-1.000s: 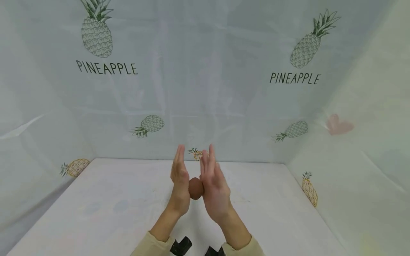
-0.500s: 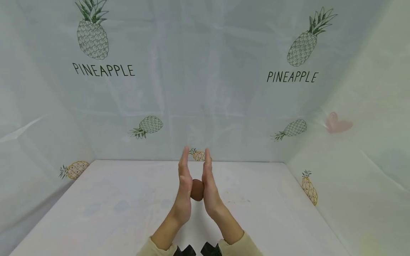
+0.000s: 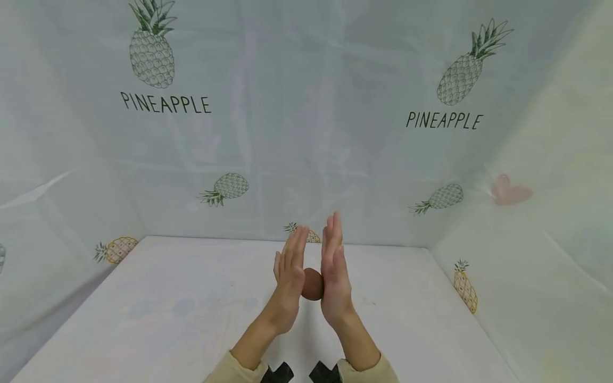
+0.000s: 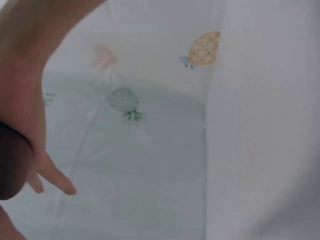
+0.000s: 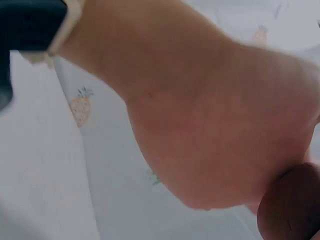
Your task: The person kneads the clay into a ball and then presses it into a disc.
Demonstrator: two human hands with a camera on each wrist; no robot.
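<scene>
A smooth brown ball, perhaps of clay, is held between two upright palms in the head view. My left hand presses it from the left with fingers straight and pointing up and away. From the other side my right hand presses it, its fingers also straight. The ball is above the table, with a faint shadow below. In the left wrist view the dark ball shows at the left edge. The right wrist view has the ball at its lower right corner, against the palm.
A white table lies beneath the hands. Pineapple-printed sheeting stands behind it and along both sides. Dark wrist mounts sit at the beige sleeves.
Both hands and the ball have shifted a little to the right in the head view. The palms have slid and turned against each other, with the ball staying between them.
</scene>
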